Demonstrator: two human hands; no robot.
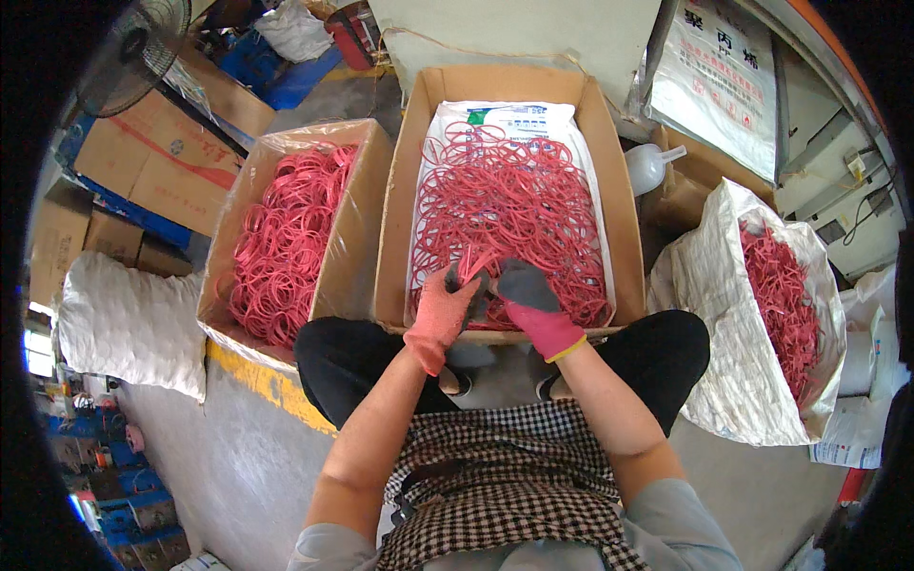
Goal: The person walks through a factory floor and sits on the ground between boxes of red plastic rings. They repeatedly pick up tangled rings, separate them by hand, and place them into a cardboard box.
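My left hand (441, 308), in an orange knit glove with dark grip coating, pinches a small bunch of pink plastic rings (474, 263). Close beside it is my right hand (534, 307), in a pink glove with a dark coating and yellow cuff. Its curled fingers point toward the bunch, and the glove hides what they may hold. Both hands are over the near end of a large cardboard box (626, 235). Inside, a heap of thin pink rings (521, 207) lies on a white printed plastic sack (557, 118).
Left stands a plastic-lined carton (350, 221) full of pink rings (289, 250). At right, a white woven sack (721, 342) holds pink scraps (782, 307). A translucent plastic scoop (646, 169) sits beside the large box. A stuffed white sack (132, 321) and floor fan (132, 53) are left.
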